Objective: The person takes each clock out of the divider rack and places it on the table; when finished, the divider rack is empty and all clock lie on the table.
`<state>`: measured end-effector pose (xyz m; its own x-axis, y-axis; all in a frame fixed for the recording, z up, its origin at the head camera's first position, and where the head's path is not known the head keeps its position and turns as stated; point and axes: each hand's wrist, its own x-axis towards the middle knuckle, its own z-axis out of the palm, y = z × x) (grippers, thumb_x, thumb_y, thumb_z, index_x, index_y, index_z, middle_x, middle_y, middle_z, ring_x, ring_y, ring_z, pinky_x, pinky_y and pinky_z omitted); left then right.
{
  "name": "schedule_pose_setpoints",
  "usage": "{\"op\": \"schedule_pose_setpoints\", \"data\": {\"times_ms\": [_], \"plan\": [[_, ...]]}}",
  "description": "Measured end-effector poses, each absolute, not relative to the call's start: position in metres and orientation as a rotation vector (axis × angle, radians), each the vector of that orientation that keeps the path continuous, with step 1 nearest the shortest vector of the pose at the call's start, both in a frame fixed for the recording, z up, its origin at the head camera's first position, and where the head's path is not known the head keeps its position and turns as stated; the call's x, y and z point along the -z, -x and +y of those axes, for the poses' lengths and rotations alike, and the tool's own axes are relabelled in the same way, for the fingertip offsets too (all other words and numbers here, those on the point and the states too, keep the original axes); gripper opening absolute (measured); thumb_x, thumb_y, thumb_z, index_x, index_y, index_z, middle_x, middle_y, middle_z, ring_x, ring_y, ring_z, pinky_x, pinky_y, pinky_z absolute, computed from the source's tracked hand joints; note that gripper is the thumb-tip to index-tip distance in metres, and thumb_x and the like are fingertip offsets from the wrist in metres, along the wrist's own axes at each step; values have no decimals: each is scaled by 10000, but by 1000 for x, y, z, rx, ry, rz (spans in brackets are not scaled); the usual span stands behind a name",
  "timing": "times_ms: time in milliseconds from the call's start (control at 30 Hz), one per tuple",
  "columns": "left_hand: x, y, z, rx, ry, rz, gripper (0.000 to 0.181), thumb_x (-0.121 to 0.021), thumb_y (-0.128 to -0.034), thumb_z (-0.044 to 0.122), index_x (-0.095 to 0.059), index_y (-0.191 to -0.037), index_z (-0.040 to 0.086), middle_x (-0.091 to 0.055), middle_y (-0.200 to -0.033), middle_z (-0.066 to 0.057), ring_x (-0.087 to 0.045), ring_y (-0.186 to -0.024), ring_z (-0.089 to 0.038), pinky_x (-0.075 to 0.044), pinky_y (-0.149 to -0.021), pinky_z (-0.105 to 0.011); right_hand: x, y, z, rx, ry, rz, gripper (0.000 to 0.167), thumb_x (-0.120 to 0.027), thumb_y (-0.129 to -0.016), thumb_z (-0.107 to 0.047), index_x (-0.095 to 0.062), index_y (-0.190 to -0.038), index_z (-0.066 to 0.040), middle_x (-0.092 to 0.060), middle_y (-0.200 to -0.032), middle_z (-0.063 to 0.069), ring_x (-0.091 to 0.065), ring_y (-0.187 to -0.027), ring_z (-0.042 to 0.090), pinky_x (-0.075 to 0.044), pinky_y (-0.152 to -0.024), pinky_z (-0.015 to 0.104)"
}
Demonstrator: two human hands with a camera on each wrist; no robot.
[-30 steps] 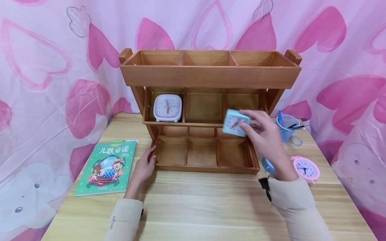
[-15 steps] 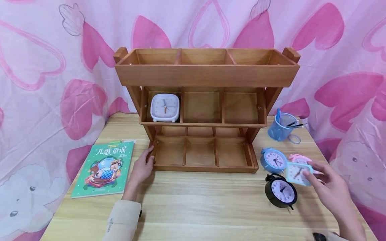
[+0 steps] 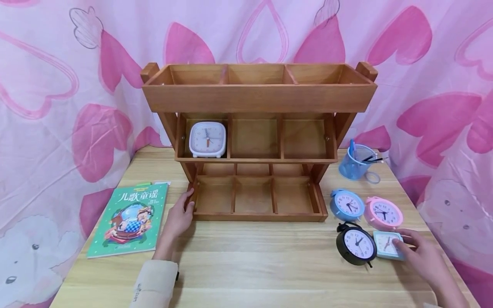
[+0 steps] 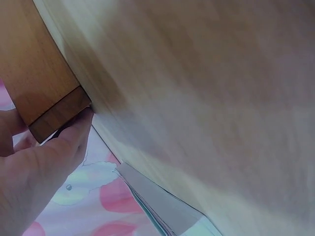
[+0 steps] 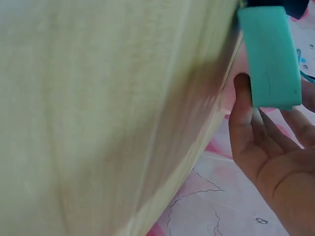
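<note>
A square mint-green alarm clock (image 3: pixel 388 245) is held in my right hand (image 3: pixel 421 256), thumb on its face side. It is beside the black alarm clock (image 3: pixel 356 244); in the right wrist view the green side of the clock (image 5: pixel 271 58) shows between thumb and fingers. My left hand (image 3: pixel 180 216) holds the lower left end of the brown wooden shelf (image 3: pixel 259 98). In the left wrist view my fingers and thumb lie on both sides of the shelf's corner (image 4: pixel 59 115). A white alarm clock (image 3: pixel 208 139) stands in the middle tier's left compartment.
A blue alarm clock (image 3: pixel 348 204) and a pink alarm clock (image 3: pixel 384 212) stand right of the shelf. Behind them are a blue mesh pen cup (image 3: pixel 353 164) and a tape roll (image 3: pixel 372 177). A green book (image 3: pixel 129 219) lies at left. A pink curtain (image 3: pixel 435 72) hangs behind.
My right hand has carried the mint-green clock from in front of the shelf's middle tier, rightward and down, to beside the black clock. The left hand has stayed at the shelf's side.
</note>
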<state>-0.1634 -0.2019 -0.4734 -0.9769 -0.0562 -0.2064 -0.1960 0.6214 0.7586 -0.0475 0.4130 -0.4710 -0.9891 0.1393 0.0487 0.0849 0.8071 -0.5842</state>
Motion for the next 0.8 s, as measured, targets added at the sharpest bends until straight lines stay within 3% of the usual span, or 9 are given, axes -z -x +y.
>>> {"op": "schedule_pose_setpoints", "data": {"times_ms": [100, 200, 267, 500, 800], "plan": [[473, 164, -201, -1283, 209, 2677, 520, -386, -1075, 194, -264, -1579, 207, -288, -1592, -210, -405, -1348, -387, -361, -1097, -591, 469, 50, 412, -904, 189, -2987, 398, -584, -986, -130, -528, -1275, 137, -575, -1116, 457, -696, -874, 281, -536, -667, 243], [473, 164, -201, -1277, 218, 2667, 524, -382, -1076, 203, -251, -1583, 212, -279, -1597, -202, -405, -1338, -384, -364, -1094, -592, 468, 51, 411, -867, 207, -3057, 427, -554, -1007, -162, -505, -1308, 138, -577, -1128, 445, -611, -982, 552, -549, -764, 511], [472, 164, -201, -1273, 219, 2663, 525, -380, -1076, 203, -247, -1584, 206, -268, -1604, -196, -392, -1352, -385, -356, -1099, -593, 469, 52, 411, -867, 222, -3086, 449, -532, -1020, -179, -481, -1328, 143, -573, -1139, 444, -581, -1025, 578, -480, -789, 653], [471, 162, -202, -1287, 222, 2668, 518, -376, -1076, 190, -256, -1580, 193, -278, -1596, -207, -420, -1311, -381, -395, -1075, -581, 465, 56, 409, -825, 225, -3128, 471, -526, -1024, -203, -473, -1340, 143, -615, -1106, 400, -642, -888, 393, -512, -748, 554], [470, 161, -200, -1278, 196, 2704, 509, -398, -1070, 171, -289, -1566, 172, -321, -1571, -223, -439, -1308, -383, -395, -1074, -580, 433, 65, 376, -704, 136, -2972, 436, -562, -990, -193, -526, -1294, 118, -567, -1136, 441, -587, -955, 576, -469, -746, 667]]}}
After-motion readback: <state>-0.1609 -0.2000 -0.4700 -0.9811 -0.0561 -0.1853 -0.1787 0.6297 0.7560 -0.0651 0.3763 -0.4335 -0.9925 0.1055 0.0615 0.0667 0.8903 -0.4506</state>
